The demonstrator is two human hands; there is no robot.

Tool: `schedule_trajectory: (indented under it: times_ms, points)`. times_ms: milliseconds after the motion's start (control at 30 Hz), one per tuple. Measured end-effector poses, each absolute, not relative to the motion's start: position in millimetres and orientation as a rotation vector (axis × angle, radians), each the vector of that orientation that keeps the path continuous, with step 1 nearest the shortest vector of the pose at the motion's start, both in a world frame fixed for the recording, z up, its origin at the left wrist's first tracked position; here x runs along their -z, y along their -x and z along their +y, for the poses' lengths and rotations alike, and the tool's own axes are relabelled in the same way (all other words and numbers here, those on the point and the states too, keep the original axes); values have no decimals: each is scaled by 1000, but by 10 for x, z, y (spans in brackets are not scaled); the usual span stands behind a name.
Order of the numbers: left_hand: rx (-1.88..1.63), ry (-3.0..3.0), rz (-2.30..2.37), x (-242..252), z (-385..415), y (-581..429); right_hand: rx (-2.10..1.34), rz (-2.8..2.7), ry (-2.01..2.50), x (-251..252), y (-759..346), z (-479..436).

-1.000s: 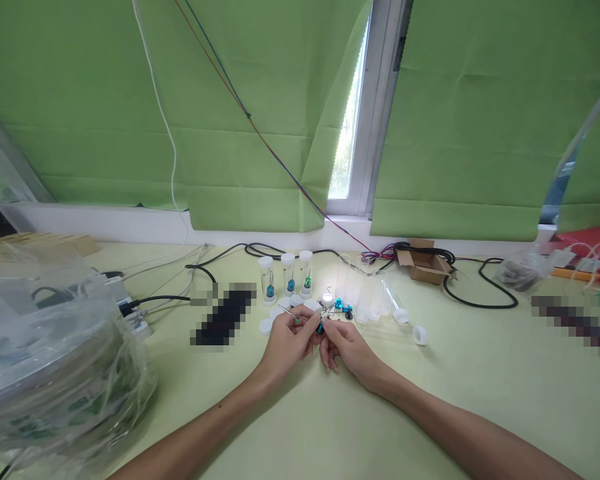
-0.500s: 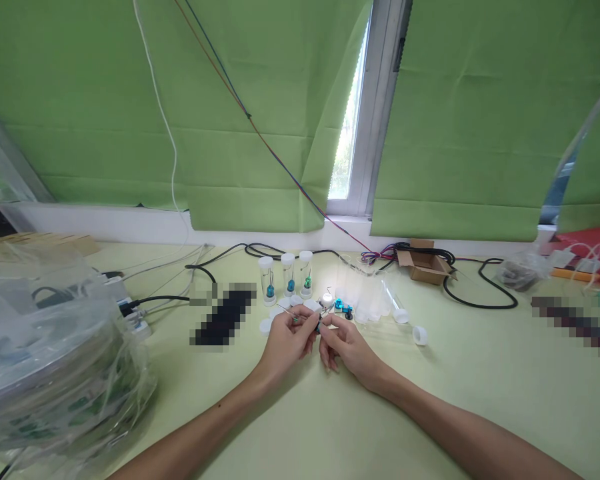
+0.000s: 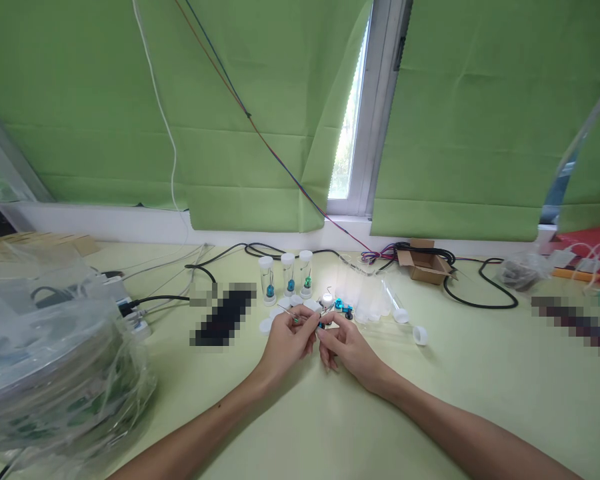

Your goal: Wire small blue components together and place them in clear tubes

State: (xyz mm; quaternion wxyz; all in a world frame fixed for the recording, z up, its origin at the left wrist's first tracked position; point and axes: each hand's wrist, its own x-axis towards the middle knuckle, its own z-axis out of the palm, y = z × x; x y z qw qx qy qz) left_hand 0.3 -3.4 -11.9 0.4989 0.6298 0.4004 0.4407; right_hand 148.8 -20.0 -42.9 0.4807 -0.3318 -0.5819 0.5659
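Left hand (image 3: 291, 335), right hand (image 3: 347, 341) pinching a small dark-blue piece (image 3: 321, 326)
Three white-capped clear plastic tubes (image 3: 288, 272) stand filled; shiny blue parts (image 3: 344, 307) lie loose.

The left arm (image 3: 207, 415) and the right arm (image 3: 445, 417) are seen bare. The left hand (image 3: 289, 337) and the right hand (image 3: 349, 345) are bare too. Both arms are shaped thin near the hands and wider further back. One tiny dark dot (image 3: 219, 405) is seen on the left arm.
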Motion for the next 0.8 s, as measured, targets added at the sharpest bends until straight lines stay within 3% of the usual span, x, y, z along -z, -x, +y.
schedule_trajectory:
  times_ms: [800]
  points:
    - [-1066, -1530, 995, 143, -8, -5, -1390, -1430, 815, 379, -1481, -200]
